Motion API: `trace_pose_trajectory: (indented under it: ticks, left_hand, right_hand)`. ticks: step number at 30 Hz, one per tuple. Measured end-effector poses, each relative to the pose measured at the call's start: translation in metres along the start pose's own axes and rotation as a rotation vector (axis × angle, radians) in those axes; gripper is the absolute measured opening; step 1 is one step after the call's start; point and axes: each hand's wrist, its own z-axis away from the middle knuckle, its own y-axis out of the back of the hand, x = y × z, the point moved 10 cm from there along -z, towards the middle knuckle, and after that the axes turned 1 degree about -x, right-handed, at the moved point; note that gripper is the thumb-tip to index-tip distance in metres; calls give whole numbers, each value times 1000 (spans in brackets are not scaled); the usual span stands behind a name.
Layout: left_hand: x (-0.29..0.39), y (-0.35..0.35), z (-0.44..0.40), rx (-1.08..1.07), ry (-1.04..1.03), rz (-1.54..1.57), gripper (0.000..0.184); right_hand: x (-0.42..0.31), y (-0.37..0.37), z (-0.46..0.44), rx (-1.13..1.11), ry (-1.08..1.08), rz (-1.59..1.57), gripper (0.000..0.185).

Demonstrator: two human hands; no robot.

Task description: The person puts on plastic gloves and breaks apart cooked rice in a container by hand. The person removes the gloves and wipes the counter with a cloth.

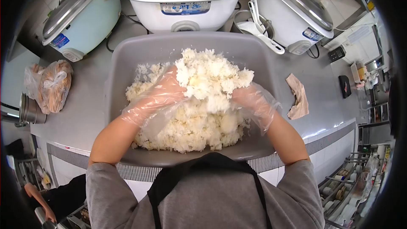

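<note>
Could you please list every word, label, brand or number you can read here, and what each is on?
"RICE COOKER": label on the middle cooker.
Handwritten over it, seemingly "6-27-26", not certain.
Labels on the left cooker and right cooker: too small and blurred.
Smaller print on the middle label: unreadable.

Left hand (163, 92) and right hand (253, 101) hold rice (212, 74) over gray tub (190, 39)

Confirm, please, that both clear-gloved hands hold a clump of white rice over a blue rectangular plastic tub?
Not quite: the head view shows a grey rectangular plastic tub, not blue. The clear-gloved left hand and right hand do hold white rice over it.
</note>
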Motion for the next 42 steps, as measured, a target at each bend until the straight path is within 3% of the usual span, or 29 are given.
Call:
trace_pose_trajectory:
  ticks: [1,2,4,6,8,10,12,14,16,18,20,22,23,25,26,28,30,33,35,37,38,40,42]
  left_hand:
    - [1,-1,3,-42,-19,-97,56]
    - [8,4,8,-16,-47,-101,59]
    - [11,24,17,29,34,722,65]
    - [22,33,17,88,-13,574,72]
    - [25,31,24,46,39,372,82]
    - [18,19,52,-91,184,108,95]
    - [20,-5,83,-239,213,66,103]
    - [23,-30,98,-366,262,118,108]
    - [33,-52,105,-472,329,248,108]
    - [49,-68,90,-489,354,270,111]
    - [54,-74,68,-355,274,354,110]
    - [59,-70,47,-104,83,504,105]
    - [63,-63,43,21,-15,581,104]
    - [68,-62,35,-11,-58,956,101]
    - [68,-59,31,-26,-75,1142,100]
    - [58,-46,23,41,-72,1034,93]
    - [51,-33,17,92,-81,1059,85]
    - [41,-5,8,178,-118,1276,71]
    - [30,12,5,298,-35,1073,64]
    - [34,37,9,357,97,947,64]
    - [40,41,9,312,19,1073,69]
    - [38,48,11,343,69,820,64]
    - [42,54,12,294,116,722,60]
  right_hand:
    - [10,6,1,112,-49,-240,24]
    - [12,-12,-3,-94,-9,142,24]
    - [24,-6,7,-141,-249,-569,29]
    - [28,-16,11,16,-5,-1466,40]
    - [18,-7,18,-84,238,-622,54]
    - [44,-13,29,-390,-462,-637,88]
    - [49,-50,66,-354,-560,-966,99]
    - [51,-84,82,-376,-581,-925,109]
    - [34,-108,79,-447,-504,-527,118]
    - [6,-111,65,-403,-429,-689,116]
    - [-4,-103,54,-294,-321,-816,110]
    - [-10,-97,50,-148,-198,-922,102]
    - [-11,-97,51,-163,-233,-1152,97]
    - [-31,-81,52,-203,-299,-1614,89]
    - [-34,-74,51,-171,-281,-1629,85]
    - [-37,-62,45,-105,-236,-1658,79]
    - [-44,-45,33,-25,140,-2026,75]
    - [-31,-25,15,-43,301,-2161,66]
    - [-16,-30,9,6,178,-2009,59]
    - [-6,-26,8,34,196,-1257,50]
    - [-4,-27,9,33,248,-578,46]
    - [-12,-11,15,110,245,-201,40]
    - [-13,22,27,270,171,-808,38]
